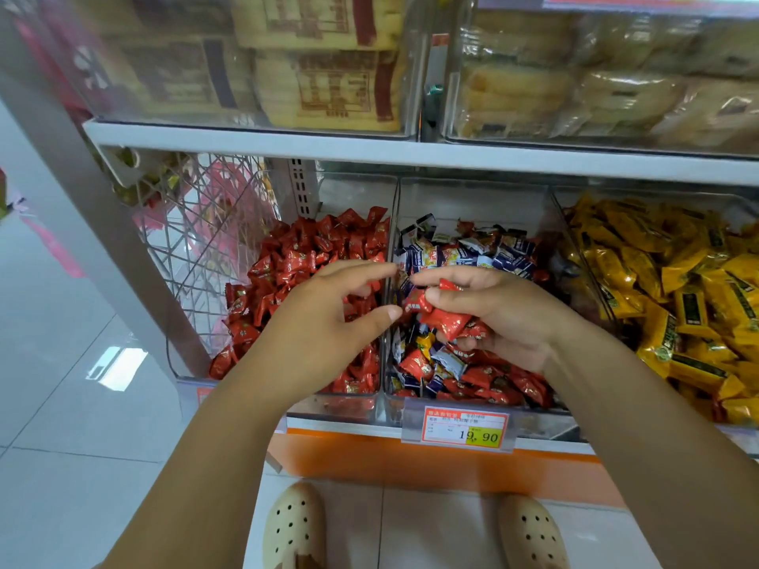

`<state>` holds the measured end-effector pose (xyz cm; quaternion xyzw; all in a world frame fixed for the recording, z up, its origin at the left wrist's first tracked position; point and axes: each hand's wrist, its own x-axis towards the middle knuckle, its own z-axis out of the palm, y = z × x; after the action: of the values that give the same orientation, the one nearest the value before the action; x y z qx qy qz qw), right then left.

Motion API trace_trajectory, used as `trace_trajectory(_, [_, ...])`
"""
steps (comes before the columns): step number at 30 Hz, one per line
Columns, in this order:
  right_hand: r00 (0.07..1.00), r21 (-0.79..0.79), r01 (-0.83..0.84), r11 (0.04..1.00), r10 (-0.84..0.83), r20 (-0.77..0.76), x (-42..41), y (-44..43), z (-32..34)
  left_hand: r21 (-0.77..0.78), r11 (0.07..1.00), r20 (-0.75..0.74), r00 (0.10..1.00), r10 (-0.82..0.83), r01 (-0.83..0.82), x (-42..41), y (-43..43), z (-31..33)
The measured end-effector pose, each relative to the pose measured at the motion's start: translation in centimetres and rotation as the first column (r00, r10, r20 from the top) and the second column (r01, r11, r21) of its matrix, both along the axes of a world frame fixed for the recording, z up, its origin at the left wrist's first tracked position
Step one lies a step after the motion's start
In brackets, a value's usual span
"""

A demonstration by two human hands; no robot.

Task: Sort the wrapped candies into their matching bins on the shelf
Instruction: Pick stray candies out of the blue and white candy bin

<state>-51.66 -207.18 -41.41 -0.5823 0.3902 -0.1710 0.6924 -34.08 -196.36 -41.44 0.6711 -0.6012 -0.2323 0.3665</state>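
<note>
Right hand (497, 318): centre right of the frame, above the middle bin (472, 199); fingers and thumb curled round a small clutch of red candies (447, 320).
Held candies: largest one lying roughly across the frame, one end toward the other hand.
Left hand (324, 322): centre left, above the red bin (353, 190); fingers spread and loosely bent, holding nothing; thumb tip just beside the held candies.
Key relation: leftward from the held candies to the red bin, just across the clear divider (393, 236); left hand the nearer to that bin.
Next move, as judged: a hand-over or short carry left over the divider, then release.
Middle bin contents: blue-and-white wrappers mixed with more red ones; judged far from sorted.
Edges: shelf board (410, 151) overhead, capping any lift; yellow bin (657, 190) at far right, well apart.
Open room: free air above the red heap.
</note>
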Motion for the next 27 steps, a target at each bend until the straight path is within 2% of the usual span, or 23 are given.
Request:
trace_trajectory(2, [0.996,0.029,0.015,0.999,-0.018,0.085,0.3,0.0,0.7,-0.021,1.0,-0.023,1.0,0.004,-0.004,-0.3,0.0,0.1])
trace_trajectory(5, [0.982,-0.01,0.062,0.998,-0.059,0.181,1.7,0.4,1.5,-0.082,0.996,-0.062,0.998,0.034,-0.039,-0.3,-0.1,0.3])
trace_trajectory(8, [0.959,-0.06,0.152,0.986,-0.133,0.25,4.2,0.9,2.2,-0.166,0.968,-0.115,0.979,0.17,-0.187,0.7,-0.1,0.5])
trace_trajectory(11, [0.97,-0.275,0.204,0.939,-0.157,0.185,6.9,1.3,2.3,-0.216,0.909,-0.19,0.928,0.32,-0.357,2.1,0.0,0.6])
trace_trajectory(13, [0.993,-0.415,0.117,0.903,-0.109,0.042,8.1,1.2,2.2,-0.212,0.886,-0.209,0.905,0.371,-0.412,3.0,0.2,0.7])
trace_trajectory(15, [0.997,-0.398,0.036,0.917,-0.059,-0.046,8.4,1.1,2.6,-0.165,0.899,-0.202,0.906,0.373,-0.407,3.6,0.3,0.8])
trace_trajectory(19, [0.998,-0.218,0.034,0.975,-0.022,0.058,6.9,0.7,4.2,-0.139,0.931,-0.149,0.937,0.316,-0.337,3.9,0.4,0.5])
trace_trajectory(21, [0.995,-0.213,-0.008,0.977,0.029,0.097,5.2,0.5,4.6,-0.136,0.945,-0.112,0.952,0.284,-0.298,3.5,0.4,0.5])
trace_trajectory(23, [0.999,-0.262,-0.044,0.964,0.048,0.011,3.0,0.3,4.8,-0.139,0.954,-0.053,0.964,0.26,-0.265,2.8,0.4,0.6])
trace_trajectory(25, [0.978,-0.342,-0.137,0.929,0.072,-0.197,0.2,-0.1,4.9,-0.17,0.957,0.033,0.97,0.243,-0.234,1.7,0.3,1.0])
trace_trajectory(27, [0.897,-0.369,-0.269,0.89,0.092,-0.433,-2.9,-0.1,4.9,-0.201,0.967,0.121,0.975,0.186,-0.16,-0.2,0.3,1.4])
